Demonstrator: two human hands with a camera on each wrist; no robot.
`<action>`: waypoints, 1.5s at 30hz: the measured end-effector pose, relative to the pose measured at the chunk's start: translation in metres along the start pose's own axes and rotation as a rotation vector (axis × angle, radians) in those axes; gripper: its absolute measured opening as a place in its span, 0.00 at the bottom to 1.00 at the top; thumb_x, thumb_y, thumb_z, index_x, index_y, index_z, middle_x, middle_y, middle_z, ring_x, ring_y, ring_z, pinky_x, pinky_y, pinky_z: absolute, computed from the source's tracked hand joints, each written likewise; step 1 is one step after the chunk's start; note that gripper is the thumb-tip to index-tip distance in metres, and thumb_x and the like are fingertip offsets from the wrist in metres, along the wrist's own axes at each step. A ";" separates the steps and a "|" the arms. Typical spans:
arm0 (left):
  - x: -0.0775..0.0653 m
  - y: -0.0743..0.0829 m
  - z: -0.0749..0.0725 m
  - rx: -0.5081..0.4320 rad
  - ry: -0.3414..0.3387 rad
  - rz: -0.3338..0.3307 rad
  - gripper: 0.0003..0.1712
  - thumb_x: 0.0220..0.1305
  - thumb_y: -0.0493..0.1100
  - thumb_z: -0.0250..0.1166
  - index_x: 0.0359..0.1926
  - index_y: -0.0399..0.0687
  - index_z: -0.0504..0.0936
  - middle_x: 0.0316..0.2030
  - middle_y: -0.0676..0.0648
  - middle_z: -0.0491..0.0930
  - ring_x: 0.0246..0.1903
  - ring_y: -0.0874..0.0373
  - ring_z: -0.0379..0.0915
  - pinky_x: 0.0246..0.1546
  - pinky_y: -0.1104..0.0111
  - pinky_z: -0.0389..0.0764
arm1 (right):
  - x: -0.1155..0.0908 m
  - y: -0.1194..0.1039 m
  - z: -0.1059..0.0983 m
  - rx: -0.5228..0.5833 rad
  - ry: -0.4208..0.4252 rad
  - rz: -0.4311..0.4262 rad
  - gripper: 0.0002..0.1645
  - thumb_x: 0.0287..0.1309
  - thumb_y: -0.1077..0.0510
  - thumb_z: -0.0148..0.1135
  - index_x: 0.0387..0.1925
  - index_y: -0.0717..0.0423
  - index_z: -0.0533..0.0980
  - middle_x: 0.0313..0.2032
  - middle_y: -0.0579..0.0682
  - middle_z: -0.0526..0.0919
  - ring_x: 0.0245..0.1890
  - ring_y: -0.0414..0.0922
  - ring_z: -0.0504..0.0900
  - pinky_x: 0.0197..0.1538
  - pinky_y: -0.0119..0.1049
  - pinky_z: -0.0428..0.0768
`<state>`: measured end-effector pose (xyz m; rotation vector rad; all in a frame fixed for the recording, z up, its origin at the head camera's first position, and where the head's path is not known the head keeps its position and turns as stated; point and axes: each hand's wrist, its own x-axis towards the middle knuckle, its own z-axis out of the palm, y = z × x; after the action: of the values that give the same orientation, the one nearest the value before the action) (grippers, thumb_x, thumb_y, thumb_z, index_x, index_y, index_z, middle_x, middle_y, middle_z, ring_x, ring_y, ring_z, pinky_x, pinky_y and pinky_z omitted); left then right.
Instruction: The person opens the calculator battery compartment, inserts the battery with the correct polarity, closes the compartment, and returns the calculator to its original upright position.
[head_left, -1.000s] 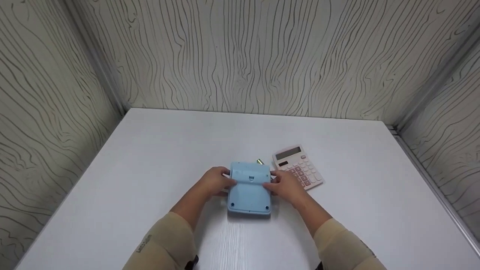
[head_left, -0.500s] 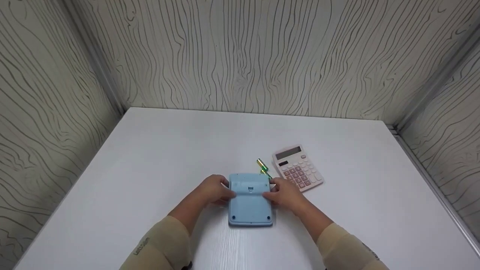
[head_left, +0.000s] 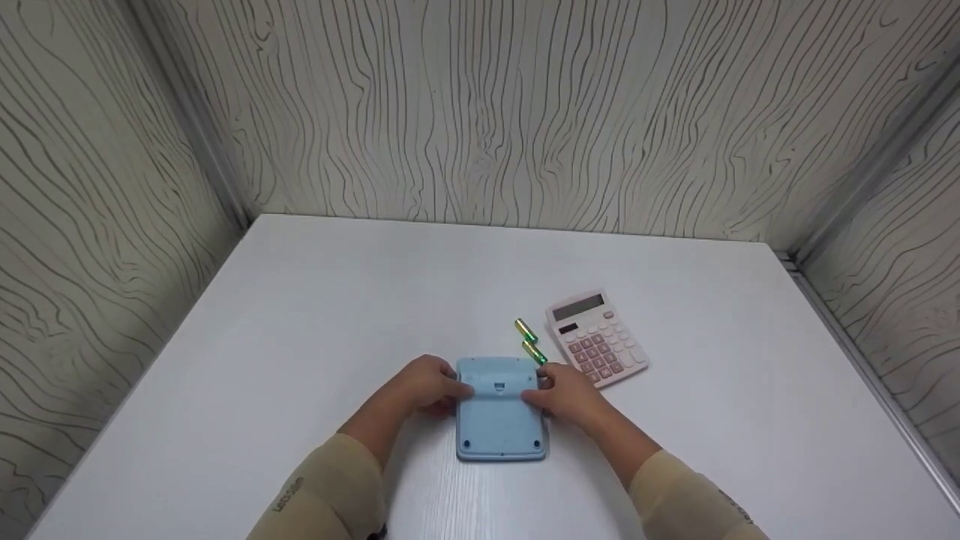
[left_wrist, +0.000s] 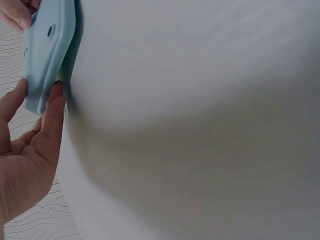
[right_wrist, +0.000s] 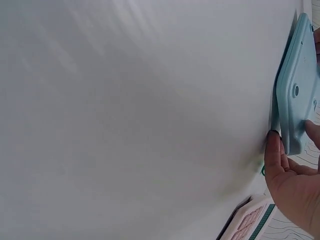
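A light-blue calculator [head_left: 500, 420] is back side up near the front middle of the white table, showing a latched battery cover and dark round feet. My left hand [head_left: 429, 384] grips its left edge, thumb on the back. On the opposite edge, my right hand [head_left: 574, 391] holds it the same way. In the left wrist view, fingertips reach under the calculator [left_wrist: 47, 55]. The right wrist view shows fingers of the right hand [right_wrist: 295, 190] curled beneath the rim, with a narrow shadowed gap above the table. The calculator's keys are hidden.
Just beyond the right hand lie two green-and-gold batteries [head_left: 526, 331], end to end at a slant. Beside them a pink calculator [head_left: 596, 337] lies face up, turned at an angle. Wood-grain patterned panels [head_left: 480, 112] enclose the back and sides of the table [head_left: 360, 285].
Both hands have brought the blue calculator down and toward the body, to the table's front. The batteries, mostly covered before, now show fully. The pink calculator has stayed put.
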<state>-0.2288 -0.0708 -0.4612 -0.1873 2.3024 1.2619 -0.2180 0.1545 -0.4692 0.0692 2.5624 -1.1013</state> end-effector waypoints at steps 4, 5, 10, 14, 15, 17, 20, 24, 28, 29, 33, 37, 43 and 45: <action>0.002 -0.002 -0.001 0.022 -0.008 0.015 0.18 0.50 0.47 0.69 0.37 0.41 0.77 0.27 0.46 0.79 0.27 0.55 0.77 0.31 0.65 0.78 | 0.001 0.000 0.002 -0.019 0.007 0.002 0.33 0.51 0.49 0.65 0.55 0.61 0.69 0.33 0.48 0.76 0.30 0.41 0.76 0.33 0.34 0.77; 0.004 -0.002 -0.002 0.031 -0.010 0.025 0.18 0.50 0.47 0.69 0.37 0.41 0.77 0.27 0.46 0.79 0.28 0.55 0.76 0.31 0.65 0.77 | 0.001 0.000 0.002 -0.024 0.007 0.000 0.33 0.51 0.48 0.65 0.55 0.61 0.69 0.33 0.48 0.76 0.30 0.41 0.76 0.33 0.34 0.77; 0.009 -0.003 -0.004 0.063 -0.007 0.027 0.18 0.49 0.48 0.70 0.36 0.41 0.78 0.28 0.48 0.79 0.29 0.56 0.76 0.32 0.65 0.76 | 0.003 0.000 0.002 -0.028 0.001 -0.003 0.33 0.50 0.48 0.65 0.54 0.62 0.69 0.34 0.48 0.77 0.30 0.41 0.76 0.33 0.34 0.77; 0.011 -0.004 -0.004 0.064 -0.016 0.013 0.18 0.48 0.48 0.70 0.37 0.42 0.78 0.28 0.47 0.80 0.29 0.56 0.76 0.32 0.65 0.77 | 0.004 0.000 0.002 -0.018 -0.001 0.005 0.32 0.50 0.48 0.65 0.54 0.61 0.69 0.33 0.49 0.76 0.30 0.42 0.76 0.33 0.34 0.77; 0.012 -0.004 -0.005 0.061 -0.022 0.010 0.18 0.48 0.48 0.70 0.37 0.42 0.78 0.28 0.47 0.79 0.29 0.56 0.76 0.32 0.66 0.77 | 0.004 0.000 0.002 -0.018 -0.002 0.003 0.33 0.50 0.48 0.65 0.54 0.61 0.69 0.33 0.49 0.76 0.30 0.42 0.76 0.33 0.34 0.77; 0.012 -0.004 -0.006 0.051 -0.036 0.003 0.18 0.48 0.48 0.70 0.37 0.42 0.78 0.28 0.47 0.80 0.29 0.56 0.76 0.32 0.66 0.77 | 0.004 0.001 0.002 -0.017 -0.006 0.006 0.33 0.50 0.47 0.65 0.54 0.61 0.69 0.33 0.49 0.76 0.30 0.42 0.76 0.33 0.34 0.77; 0.012 -0.006 -0.008 0.031 -0.055 -0.011 0.17 0.48 0.48 0.70 0.36 0.43 0.78 0.29 0.47 0.80 0.29 0.55 0.76 0.32 0.67 0.78 | 0.004 0.002 0.003 -0.014 -0.016 0.005 0.35 0.50 0.46 0.65 0.56 0.60 0.68 0.33 0.49 0.76 0.29 0.42 0.77 0.33 0.34 0.77; 0.012 -0.008 -0.010 0.014 -0.065 -0.017 0.17 0.48 0.47 0.70 0.36 0.43 0.78 0.29 0.47 0.80 0.28 0.55 0.77 0.32 0.67 0.78 | 0.005 0.003 0.003 -0.016 -0.029 0.002 0.36 0.51 0.45 0.64 0.57 0.60 0.67 0.33 0.49 0.76 0.29 0.42 0.77 0.33 0.34 0.77; 0.013 -0.008 -0.010 0.015 -0.064 -0.024 0.17 0.47 0.48 0.71 0.35 0.44 0.78 0.28 0.47 0.81 0.28 0.56 0.76 0.31 0.68 0.77 | 0.005 0.001 0.000 -0.068 -0.012 -0.007 0.34 0.50 0.45 0.65 0.55 0.59 0.69 0.34 0.49 0.77 0.32 0.42 0.76 0.35 0.36 0.77; 0.013 -0.008 -0.010 0.020 -0.063 -0.024 0.17 0.47 0.49 0.71 0.35 0.44 0.78 0.28 0.47 0.81 0.28 0.56 0.76 0.31 0.68 0.77 | 0.005 0.000 -0.001 -0.085 -0.002 -0.010 0.33 0.50 0.46 0.65 0.54 0.58 0.70 0.35 0.48 0.77 0.32 0.42 0.76 0.36 0.36 0.76; 0.013 -0.009 -0.010 0.023 -0.061 -0.018 0.17 0.47 0.49 0.71 0.35 0.44 0.79 0.28 0.48 0.81 0.28 0.56 0.76 0.32 0.68 0.77 | 0.005 -0.006 -0.005 -0.137 0.057 -0.044 0.28 0.49 0.48 0.66 0.51 0.55 0.73 0.36 0.48 0.77 0.35 0.43 0.75 0.37 0.37 0.76; 0.013 -0.010 -0.010 -0.009 -0.070 -0.011 0.18 0.48 0.48 0.71 0.37 0.42 0.78 0.29 0.47 0.81 0.29 0.56 0.77 0.34 0.67 0.78 | 0.005 -0.015 -0.007 -0.159 0.118 -0.112 0.25 0.50 0.51 0.66 0.50 0.53 0.73 0.38 0.48 0.76 0.38 0.44 0.74 0.40 0.37 0.76; 0.015 -0.009 -0.009 0.002 -0.052 -0.033 0.22 0.47 0.49 0.71 0.40 0.42 0.78 0.30 0.47 0.80 0.29 0.55 0.77 0.33 0.67 0.78 | 0.002 -0.030 0.000 -0.226 0.129 -0.240 0.25 0.50 0.50 0.66 0.50 0.48 0.73 0.44 0.46 0.76 0.49 0.45 0.73 0.52 0.40 0.73; 0.014 -0.009 -0.008 0.015 -0.045 -0.036 0.23 0.47 0.50 0.71 0.41 0.42 0.78 0.30 0.46 0.79 0.29 0.55 0.76 0.32 0.68 0.78 | 0.002 -0.033 0.004 -0.250 0.118 -0.275 0.24 0.50 0.49 0.66 0.50 0.48 0.74 0.46 0.45 0.76 0.51 0.46 0.72 0.54 0.41 0.71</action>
<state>-0.2413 -0.0807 -0.4710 -0.1926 2.2598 1.2180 -0.2243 0.1289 -0.4497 -0.2964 2.8578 -0.8779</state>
